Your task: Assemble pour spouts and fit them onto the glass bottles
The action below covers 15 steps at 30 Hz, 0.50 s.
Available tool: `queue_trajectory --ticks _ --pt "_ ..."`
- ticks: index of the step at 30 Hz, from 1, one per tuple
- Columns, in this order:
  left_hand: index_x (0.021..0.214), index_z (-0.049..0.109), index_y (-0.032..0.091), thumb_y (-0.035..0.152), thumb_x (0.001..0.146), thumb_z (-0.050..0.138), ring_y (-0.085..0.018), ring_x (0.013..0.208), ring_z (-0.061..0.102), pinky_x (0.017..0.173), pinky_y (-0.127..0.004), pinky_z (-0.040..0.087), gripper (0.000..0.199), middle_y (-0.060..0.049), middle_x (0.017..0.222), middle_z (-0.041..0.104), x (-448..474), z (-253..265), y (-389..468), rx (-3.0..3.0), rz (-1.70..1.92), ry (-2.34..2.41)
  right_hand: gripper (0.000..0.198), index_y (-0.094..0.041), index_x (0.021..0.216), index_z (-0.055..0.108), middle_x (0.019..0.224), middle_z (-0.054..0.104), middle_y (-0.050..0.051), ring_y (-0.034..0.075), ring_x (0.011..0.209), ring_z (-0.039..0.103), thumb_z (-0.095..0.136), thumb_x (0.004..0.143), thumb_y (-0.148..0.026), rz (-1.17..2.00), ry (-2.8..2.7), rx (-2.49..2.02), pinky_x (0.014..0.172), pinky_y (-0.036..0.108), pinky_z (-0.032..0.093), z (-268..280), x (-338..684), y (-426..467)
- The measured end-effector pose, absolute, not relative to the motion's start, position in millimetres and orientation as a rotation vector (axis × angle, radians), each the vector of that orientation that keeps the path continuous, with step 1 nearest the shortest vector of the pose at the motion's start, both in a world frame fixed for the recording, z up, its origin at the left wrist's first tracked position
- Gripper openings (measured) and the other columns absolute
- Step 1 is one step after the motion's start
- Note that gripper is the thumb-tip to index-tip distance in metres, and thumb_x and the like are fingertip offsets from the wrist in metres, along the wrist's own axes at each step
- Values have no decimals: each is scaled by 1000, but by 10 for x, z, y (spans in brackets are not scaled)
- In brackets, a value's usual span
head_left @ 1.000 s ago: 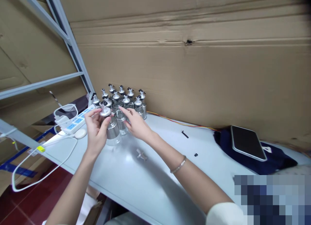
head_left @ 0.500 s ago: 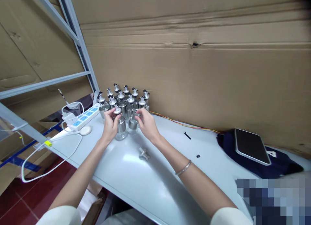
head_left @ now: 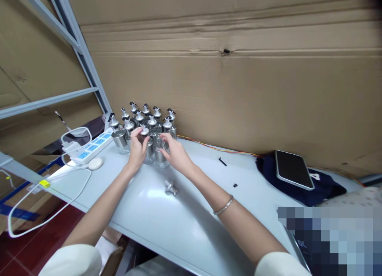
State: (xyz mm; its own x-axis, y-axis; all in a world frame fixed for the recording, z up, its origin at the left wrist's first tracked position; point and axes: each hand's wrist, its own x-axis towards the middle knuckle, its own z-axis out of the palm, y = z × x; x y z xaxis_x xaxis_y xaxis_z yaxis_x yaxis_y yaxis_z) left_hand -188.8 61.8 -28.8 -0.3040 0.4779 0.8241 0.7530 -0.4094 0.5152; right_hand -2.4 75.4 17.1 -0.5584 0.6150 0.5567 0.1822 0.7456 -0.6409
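My left hand (head_left: 138, 150) is at a glass bottle (head_left: 149, 154) with a steel band and a silver pourer cap; thumb and fingers stand apart beside the cap. My right hand (head_left: 176, 150) has thumb and fingers around the upper part of another steel-banded bottle (head_left: 161, 158). No pourer shows on that bottle's clear glass top, though the fingers partly cover it. Both bottles stand upright, side by side. On the table in front of them lies a loose silver pourer (head_left: 171, 187).
Several bottles with pourers (head_left: 152, 120) crowd behind my hands. A white power strip (head_left: 94, 145) with cables is at the left, near a metal frame (head_left: 85, 57). On the right are small black pieces (head_left: 222, 162) and a tablet (head_left: 294, 169) on dark cloth (head_left: 265, 168).
The capped bottle by my left hand has moved back toward the group, and the left fingers have loosened. The right bottle has come slightly nearer with my right hand. The view has shifted right.
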Motion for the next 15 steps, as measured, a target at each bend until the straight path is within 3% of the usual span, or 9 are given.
queue_trajectory --ticks 4,9,15 --pt "118 37 19 33 89 57 -26 127 42 98 -42 44 38 -16 130 39 -1752 -237 436 -1634 -1783 -1478 38 -20 115 49 111 67 11 22 108 63 60 80 -11 704 -2106 -601 93 37 47 175 -24 760" --pt "112 43 22 32 88 58 -24 114 48 89 -40 47 30 -10 117 46 -1547 -248 156 -1753 -1735 -1434 20 -21 103 50 96 67 6 20 91 66 52 85 -14 722 -2022 -589 84 34 51 160 -8 779" --pt "119 39 23 29 92 53 -24 115 49 85 -39 50 31 -12 122 46 -1317 -216 100 -2029 -1738 -1436 16 -24 104 43 104 62 6 19 99 62 48 90 -20 667 -1830 -566 91 37 50 457 310 667"
